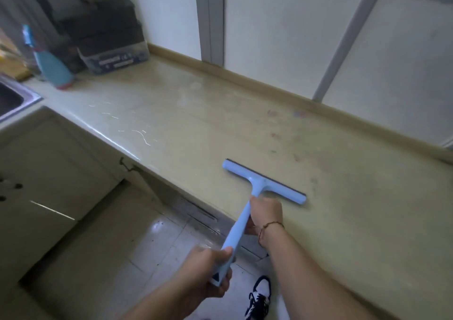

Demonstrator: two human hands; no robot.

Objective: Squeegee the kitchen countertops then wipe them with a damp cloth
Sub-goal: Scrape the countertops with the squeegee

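Left hand (208, 268) gripping; right hand (266, 213) gripping.

A home kitchen: a long beige stone-look countertop (245, 128) runs along pale wall panels, a stainless steel sink (14, 99) is set in its left end, cream cabinet doors (49, 172) below, glossy floor tiles (147, 246).

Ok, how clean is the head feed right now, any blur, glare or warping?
Head view: wide-angle warp bows the counter edge and wall frames; the far-left corner with the spray bottle is blurred and dim; glare streaks near the counter's front edge; the squeegee and both hands, left and right, read fairly sharp.
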